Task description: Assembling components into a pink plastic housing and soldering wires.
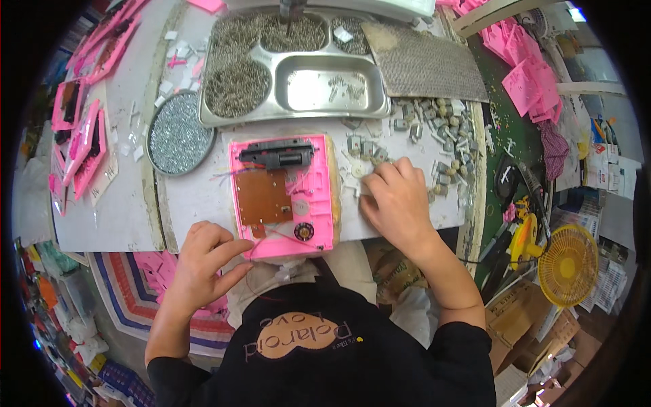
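A pink plastic casing (321, 193) lies open-side up on the table in front of me. Inside it are a brown circuit board (261, 197), a black mechanism (281, 156), a round black part (304, 231) and thin wires. My left hand (209, 261) is at the casing's lower left corner, its thumb and forefinger apart beside a thin red wire. To the right of the casing, my right hand (400, 203) rests low over the table with its fingers curled in, near a small white gear (357, 169). Its fingertips are partly hidden; what they hold cannot be made out.
A steel compartment tray (332, 115) of screws stands behind the casing, with a round dish (182, 132) of small metal parts at its left. Several small motors (441, 125) are scattered at right. Pink casings (85, 152) lie far left; a yellow fan (568, 264) stands right.
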Available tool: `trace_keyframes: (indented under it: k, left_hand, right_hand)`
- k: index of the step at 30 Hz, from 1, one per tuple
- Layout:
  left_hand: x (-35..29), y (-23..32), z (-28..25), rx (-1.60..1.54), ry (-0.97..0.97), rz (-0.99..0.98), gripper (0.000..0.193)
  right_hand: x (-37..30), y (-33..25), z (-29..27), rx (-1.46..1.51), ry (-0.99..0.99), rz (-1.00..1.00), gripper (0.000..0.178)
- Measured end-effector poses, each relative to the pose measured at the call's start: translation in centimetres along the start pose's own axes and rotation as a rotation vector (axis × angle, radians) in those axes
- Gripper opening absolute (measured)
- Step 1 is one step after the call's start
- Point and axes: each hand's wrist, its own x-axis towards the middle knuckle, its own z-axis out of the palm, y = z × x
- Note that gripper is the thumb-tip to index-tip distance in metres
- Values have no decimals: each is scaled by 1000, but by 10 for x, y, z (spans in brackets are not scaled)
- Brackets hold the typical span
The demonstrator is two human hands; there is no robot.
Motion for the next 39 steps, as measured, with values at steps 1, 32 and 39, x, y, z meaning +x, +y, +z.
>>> trace_keyframes:
  k: [1, 32, 39]
  left_hand:
    - [6, -2, -9, 18, 44, -20, 32]
    - [262, -51, 30, 359, -15, -62, 22]
    - [269, -56, 52, 416, -64, -92, 21]
  right_hand:
    - [1, 3, -4, 28, 11, 14, 16]
    - [-43, 18, -34, 971, 143, 193, 30]
    - [-34, 11, -35, 888, 152, 148, 30]
